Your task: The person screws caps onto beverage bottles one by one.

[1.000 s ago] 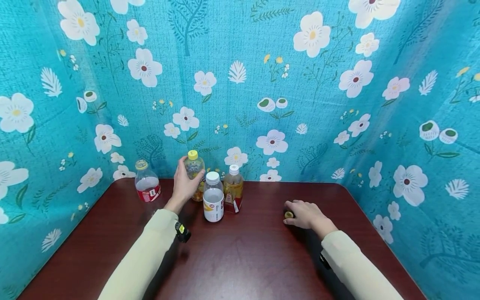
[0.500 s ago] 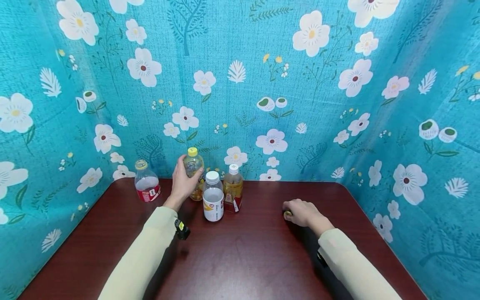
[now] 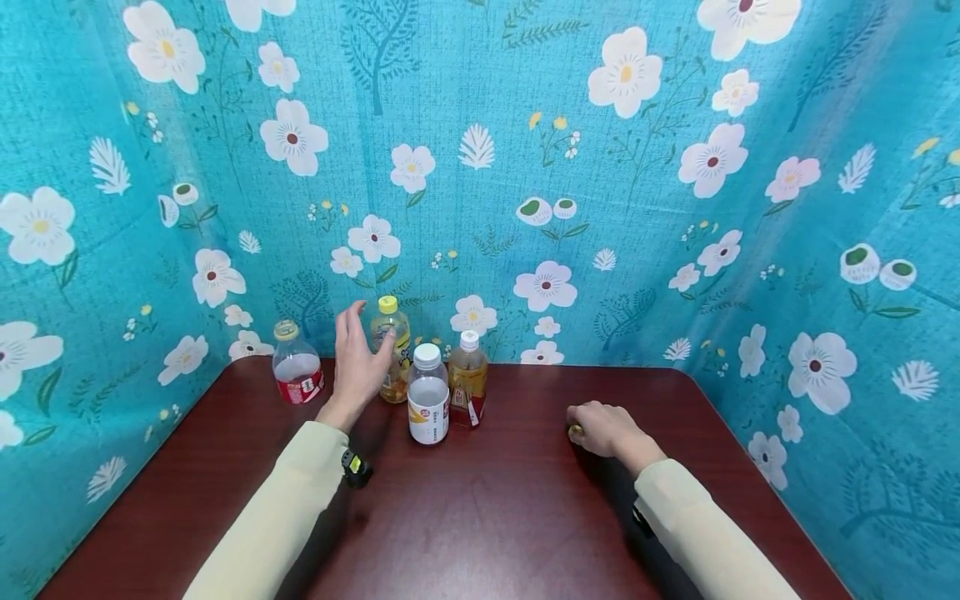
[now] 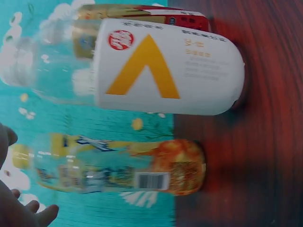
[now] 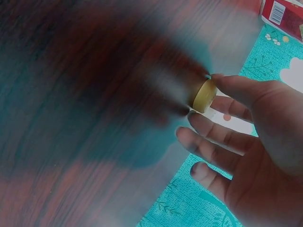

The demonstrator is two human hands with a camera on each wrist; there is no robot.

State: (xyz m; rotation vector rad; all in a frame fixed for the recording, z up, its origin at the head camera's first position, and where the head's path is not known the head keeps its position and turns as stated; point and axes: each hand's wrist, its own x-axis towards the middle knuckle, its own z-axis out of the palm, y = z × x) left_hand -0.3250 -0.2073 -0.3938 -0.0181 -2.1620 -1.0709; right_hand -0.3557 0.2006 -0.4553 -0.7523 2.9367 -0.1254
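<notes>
My left hand (image 3: 358,358) is beside the yellow-capped bottle (image 3: 395,367), fingers spread and apart from it. This clear bottle stands upright with a printed label and amber-orange colouring low down; in the left wrist view the bottle (image 4: 123,165) appears sideways, the hand's fingertips (image 4: 47,215) at the left edge. My right hand (image 3: 603,429) is low over the right part of the table, pinching a yellow bottle cap (image 5: 204,96) between thumb and fingers. In the head view only a sliver of the cap (image 3: 576,430) shows.
A white-capped bottle with a white label (image 3: 428,400) stands right of the yellow-capped one, beside an amber bottle (image 3: 468,379). A red-labelled bottle (image 3: 298,371) stands at the left. A floral curtain (image 3: 480,208) hangs behind the dark red table (image 3: 495,508).
My left hand has let go of the yellow-capped bottle and drawn slightly left, its fingers opening. The bottle stays upright. My right hand keeps hold of the cap, having shifted slightly left.
</notes>
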